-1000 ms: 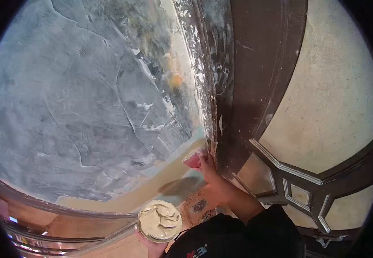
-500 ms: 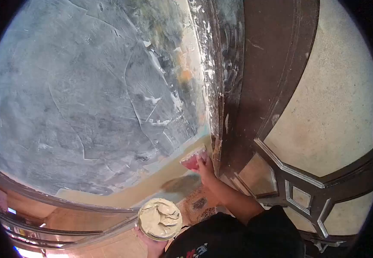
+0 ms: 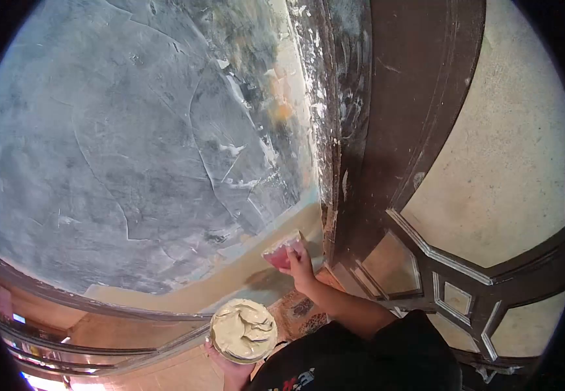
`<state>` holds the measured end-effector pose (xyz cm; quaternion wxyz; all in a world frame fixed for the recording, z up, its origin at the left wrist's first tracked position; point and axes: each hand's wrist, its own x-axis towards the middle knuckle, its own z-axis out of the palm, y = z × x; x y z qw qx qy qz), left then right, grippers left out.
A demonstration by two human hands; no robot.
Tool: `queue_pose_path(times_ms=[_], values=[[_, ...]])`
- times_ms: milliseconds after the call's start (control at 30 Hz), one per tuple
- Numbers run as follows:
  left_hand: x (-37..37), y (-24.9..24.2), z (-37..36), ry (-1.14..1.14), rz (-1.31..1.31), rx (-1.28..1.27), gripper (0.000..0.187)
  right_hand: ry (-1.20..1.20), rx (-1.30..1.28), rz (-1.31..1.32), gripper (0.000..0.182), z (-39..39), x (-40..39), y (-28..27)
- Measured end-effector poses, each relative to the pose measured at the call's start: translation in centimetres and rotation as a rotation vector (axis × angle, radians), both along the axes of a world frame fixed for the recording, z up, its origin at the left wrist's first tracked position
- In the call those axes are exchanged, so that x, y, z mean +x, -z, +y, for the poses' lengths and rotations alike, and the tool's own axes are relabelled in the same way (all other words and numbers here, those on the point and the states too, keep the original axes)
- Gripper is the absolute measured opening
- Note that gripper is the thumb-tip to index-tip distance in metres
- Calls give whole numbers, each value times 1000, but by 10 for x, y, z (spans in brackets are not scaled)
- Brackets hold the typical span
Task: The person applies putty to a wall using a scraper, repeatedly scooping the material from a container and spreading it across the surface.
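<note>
My right hand [image 3: 301,268] is closed round a red plastic scraper [image 3: 278,256] whose far edge carries pale paste. The scraper lies at the wall, over a smooth beige band along the lower border of a grey panel [image 3: 132,130]. Lower down, my left hand [image 3: 229,365] grips a round tub [image 3: 243,331] from beneath and its left side. Thick cream-coloured paste with swirls and a hollow fills that tub. Part of the left fingers is hidden by the tub.
Right of the panel runs a dark brown moulding [image 3: 413,85] with white-flecked, rough edges. Beyond it are cream panels [image 3: 491,169] framed by raised trim. Below left, a curved ledge [image 3: 100,306] borders the panel.
My right hand and the scraper have moved slightly left and down along the beige band. My left hand and the tub have barely shifted.
</note>
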<state>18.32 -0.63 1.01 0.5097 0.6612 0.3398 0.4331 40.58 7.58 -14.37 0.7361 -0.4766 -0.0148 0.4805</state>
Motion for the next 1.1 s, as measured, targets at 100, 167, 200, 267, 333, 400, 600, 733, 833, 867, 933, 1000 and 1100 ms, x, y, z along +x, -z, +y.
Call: queue_pose_path(times_ms=[100, 167, 200, 267, 333, 400, 600, 733, 833, 867, 933, 1000, 1100], values=[[-5, 5, -2, -66, -167, -287, 105, -28, -71, 34, 31, -11, -11, 18], [-8, 8, 2, -39, -106, -189, 105, -33, -58, 46, 32, -14, -16, -3], [-9, 9, 2, -10, -44, -96, 105, -35, -61, 47, 32, -10, -17, -16], [-8, 10, 0, -85, -267, -258, 106, -18, 131, -96, 33, 1, -17, -33], [-7, 9, 0, -233, -715, -566, 107, -21, 172, -121, 32, 9, -12, -27], [-5, 6, 1, -306, -939, -717, 108, 7, 177, -318, 34, 16, 0, 4], [6, -19, -2, -83, -1081, -805, 104, 36, -159, -168, 39, -33, 22, 75], [12, -20, 0, -104, -1191, -893, 108, 17, -72, -172, 37, -28, 39, 37], [17, -17, 0, -140, -963, -822, 109, 34, 18, -218, 36, -4, 58, 5], [19, -15, 0, -163, -761, -740, 108, 25, 24, -249, 40, -2, 62, 0], [21, -14, -1, -171, -829, -780, 109, 58, 49, -279, 41, 6, 70, 35], [29, -19, -1, -99, -1234, -886, 107, 44, -58, -297, 46, -6, 73, 68], [28, -4, -2, -18, -494, -427, 101, -2, -199, -209, 47, -29, 69, 66]])
